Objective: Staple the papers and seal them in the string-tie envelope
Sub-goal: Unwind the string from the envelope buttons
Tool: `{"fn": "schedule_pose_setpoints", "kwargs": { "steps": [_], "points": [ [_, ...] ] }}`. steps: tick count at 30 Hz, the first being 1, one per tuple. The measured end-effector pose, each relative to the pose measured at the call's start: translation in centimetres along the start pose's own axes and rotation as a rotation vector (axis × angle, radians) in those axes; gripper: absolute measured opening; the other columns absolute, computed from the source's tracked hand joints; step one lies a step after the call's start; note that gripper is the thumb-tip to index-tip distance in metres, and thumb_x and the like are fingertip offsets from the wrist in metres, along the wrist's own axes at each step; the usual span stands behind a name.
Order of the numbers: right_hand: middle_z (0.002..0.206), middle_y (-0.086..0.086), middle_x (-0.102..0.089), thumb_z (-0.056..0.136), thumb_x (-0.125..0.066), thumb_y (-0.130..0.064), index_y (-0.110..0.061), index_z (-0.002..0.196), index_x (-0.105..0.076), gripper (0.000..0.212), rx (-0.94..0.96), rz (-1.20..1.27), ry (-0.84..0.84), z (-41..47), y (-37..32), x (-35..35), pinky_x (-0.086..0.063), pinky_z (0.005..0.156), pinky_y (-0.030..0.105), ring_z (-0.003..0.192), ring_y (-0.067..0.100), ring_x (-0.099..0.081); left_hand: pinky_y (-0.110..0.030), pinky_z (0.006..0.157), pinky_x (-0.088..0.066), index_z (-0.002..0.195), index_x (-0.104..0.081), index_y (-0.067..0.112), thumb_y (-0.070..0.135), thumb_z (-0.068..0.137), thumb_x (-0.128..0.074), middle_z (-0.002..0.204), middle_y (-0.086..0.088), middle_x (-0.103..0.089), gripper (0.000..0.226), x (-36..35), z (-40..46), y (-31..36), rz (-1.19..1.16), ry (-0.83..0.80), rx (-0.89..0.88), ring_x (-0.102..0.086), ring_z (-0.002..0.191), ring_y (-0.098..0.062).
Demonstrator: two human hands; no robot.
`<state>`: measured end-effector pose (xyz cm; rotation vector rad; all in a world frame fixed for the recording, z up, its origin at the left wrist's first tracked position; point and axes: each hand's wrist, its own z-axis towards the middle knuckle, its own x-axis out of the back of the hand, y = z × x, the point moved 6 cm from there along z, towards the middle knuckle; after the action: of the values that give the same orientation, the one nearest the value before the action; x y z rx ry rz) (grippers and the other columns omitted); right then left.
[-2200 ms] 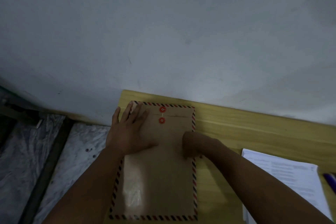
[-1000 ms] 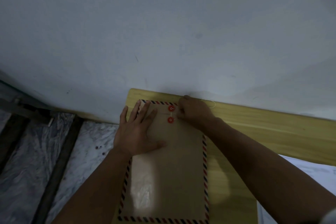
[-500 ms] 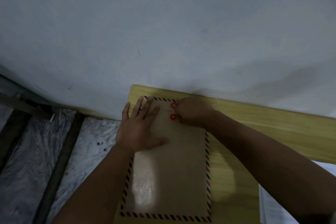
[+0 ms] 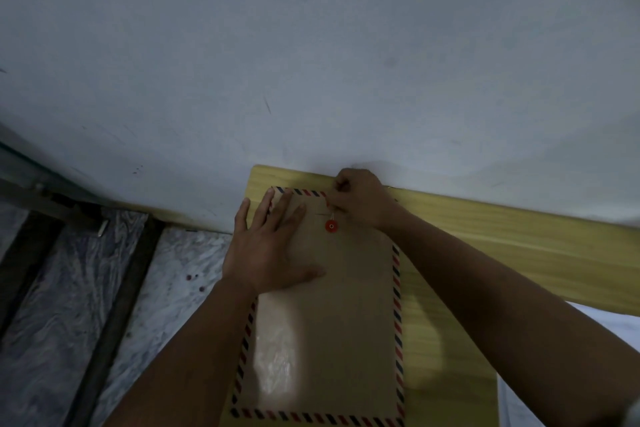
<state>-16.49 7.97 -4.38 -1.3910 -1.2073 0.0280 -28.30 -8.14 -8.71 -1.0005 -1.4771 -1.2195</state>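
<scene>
A brown string-tie envelope point(image 4: 332, 322) with a red-and-blue striped border lies flat on the yellow wooden table point(image 4: 519, 229). My left hand point(image 4: 270, 246) presses flat on its upper left part, fingers spread. My right hand point(image 4: 360, 198) is at the envelope's top edge, fingers pinched on the thin string point(image 4: 331, 217), which runs down to the lower red button point(image 4: 331, 226). The upper red button is hidden under my right hand. The papers are not visible inside the envelope.
A white sheet of paper point(image 4: 616, 326) shows at the right edge behind my right forearm. A pale wall point(image 4: 311, 62) rises directly behind the table. To the left the table ends above a marbled floor point(image 4: 69, 305).
My right hand moved from the envelope's middle right up to the top buttons and took hold of the string. It has since lifted toward the top edge. My left hand stayed put.
</scene>
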Motion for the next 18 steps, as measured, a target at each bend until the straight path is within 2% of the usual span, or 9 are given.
{"fn": "schedule_pose_setpoints", "kwargs": {
  "steps": [1, 3, 6, 8, 9, 12, 14, 16, 18],
  "points": [
    [0.075, 0.013, -0.070, 0.084, -0.071, -0.012, -0.003, 0.076, -0.063, 0.015, -0.005, 0.041, -0.005, 0.1, -0.2, -0.1, -0.052, 0.063, 0.035, 0.065, 0.021, -0.065, -0.063, 0.123, -0.004, 0.159, -0.029, 0.033, 0.105, 0.063, -0.035, 0.172, 0.002, -0.010, 0.119, 0.0, 0.0, 0.0, -0.005, 0.001, 0.000, 0.004, 0.159, -0.022],
    [0.078, 0.017, -0.070, 0.087, -0.070, -0.010, 0.004, 0.081, -0.065, 0.015, -0.013, 0.081, -0.007, 0.2, -0.4, 0.0, -0.050, 0.062, 0.031, 0.062, 0.014, -0.060, -0.063, 0.123, -0.004, 0.159, -0.029, 0.033, 0.105, 0.063, -0.035, 0.172, 0.002, -0.010, 0.119, 0.0, 0.1, 0.0, -0.005, -0.005, 0.002, 0.005, 0.159, -0.022],
    [0.076, -0.002, -0.066, 0.085, -0.072, -0.019, -0.008, 0.080, -0.068, 0.013, -0.012, -0.058, -0.001, 0.2, -0.3, 0.4, -0.044, 0.062, 0.022, 0.062, 0.001, -0.056, -0.063, 0.123, -0.004, 0.159, -0.030, 0.033, 0.105, 0.064, -0.034, 0.172, 0.001, -0.009, 0.119, 0.0, 0.0, 0.0, -0.003, 0.002, 0.000, 0.004, 0.159, -0.022],
    [0.079, -0.005, -0.061, 0.082, -0.075, -0.029, -0.013, 0.081, -0.069, 0.017, -0.018, -0.296, -0.018, 0.3, -0.1, 0.8, -0.043, 0.061, 0.023, 0.070, 0.004, -0.056, -0.064, 0.123, -0.006, 0.158, -0.031, 0.032, 0.105, 0.064, -0.034, 0.172, 0.001, -0.011, 0.119, 0.0, 0.0, 0.0, -0.013, 0.017, -0.006, 0.002, 0.159, -0.023],
    [0.080, -0.002, -0.062, 0.081, -0.075, -0.031, -0.011, 0.082, -0.070, 0.021, -0.030, -0.394, -0.034, 0.4, 0.1, 0.9, -0.047, 0.062, 0.026, 0.073, 0.008, -0.059, -0.064, 0.123, -0.007, 0.158, -0.032, 0.032, 0.104, 0.064, -0.035, 0.171, 0.000, -0.012, 0.119, 0.1, 0.0, 0.0, -0.012, 0.023, -0.007, 0.001, 0.159, -0.023],
    [0.095, 0.008, -0.068, 0.086, -0.070, -0.023, -0.005, 0.092, -0.072, 0.019, -0.046, -0.567, -0.121, 0.6, 0.2, 1.1, -0.058, 0.079, 0.036, 0.086, 0.020, -0.066, -0.064, 0.122, -0.009, 0.157, -0.035, 0.031, 0.104, 0.064, -0.038, 0.171, -0.001, -0.015, 0.119, 0.0, 0.0, 0.1, -0.008, 0.035, -0.012, -0.002, 0.159, -0.024],
    [0.096, 0.009, -0.070, 0.087, -0.071, -0.021, -0.004, 0.093, -0.077, 0.019, -0.028, -0.526, -0.174, 0.7, -0.2, 1.1, -0.058, 0.079, 0.033, 0.086, 0.018, -0.066, -0.064, 0.122, -0.009, 0.157, -0.036, 0.031, 0.104, 0.064, -0.039, 0.171, -0.001, -0.017, 0.119, 0.0, 0.0, 0.1, -0.020, 0.041, -0.014, -0.004, 0.159, -0.025],
    [0.086, 0.007, -0.073, 0.085, -0.076, -0.023, -0.005, 0.090, -0.080, 0.019, -0.037, -0.370, -0.201, 0.8, -0.9, 1.2, -0.052, 0.068, 0.023, 0.073, 0.011, -0.063, -0.064, 0.122, -0.009, 0.157, -0.035, 0.031, 0.104, 0.063, -0.037, 0.171, -0.001, -0.017, 0.119, 0.0, 0.0, 0.1, -0.013, 0.036, -0.012, -0.004, 0.159, -0.024],
    [0.080, 0.010, -0.072, 0.083, -0.079, -0.027, -0.004, 0.090, -0.080, 0.025, -0.075, -0.296, -0.202, 1.0, -1.1, 1.5, -0.050, 0.064, 0.024, 0.065, 0.009, -0.059, -0.064, 0.122, -0.009, 0.157, -0.034, 0.031, 0.104, 0.063, -0.036, 0.171, 0.000, -0.016, 0.119, 0.0, 0.0, 0.1, -0.007, 0.035, -0.011, -0.004, 0.159, -0.024]
  ]
}}
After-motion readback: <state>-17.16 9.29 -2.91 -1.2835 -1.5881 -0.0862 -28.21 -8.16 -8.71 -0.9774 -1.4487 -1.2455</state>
